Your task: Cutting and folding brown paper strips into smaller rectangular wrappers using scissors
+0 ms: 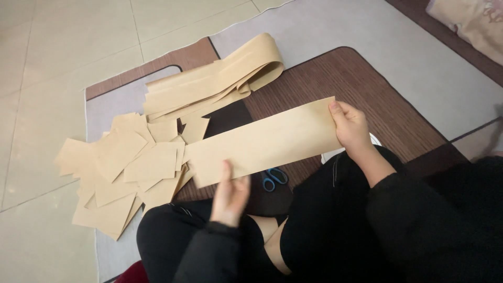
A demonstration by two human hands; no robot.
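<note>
In the head view, a long flat strip of tan kraft-like paper (264, 142) lies across the centre of the frame, matte and smooth with straight cut edges. Its long axis runs from lower left to upper right, rising gently toward the right. The right hand (350, 126) pinches the strip's upper-right end, thumb on top and fingers curled underneath. The left hand (229, 195), slightly blurred, meets the strip's lower edge near its left end, thumb raised against the paper; whether the fingers close on it I cannot tell.

At centre left, a loose heap of cut tan paper rectangles (126, 167) overlaps in many directions, spilling onto the pale glossy floor tiles (47, 57). Above it, near the top centre, a long tan paper band folded back on itself in flat loops (220, 81) lies slanting the same way as the held strip. Just below the strip, blue-handled scissors (274, 178) rest on a dark brown ribbed mat with grey panels (361, 78). Black-clothed knees fill the bottom of the frame.
</note>
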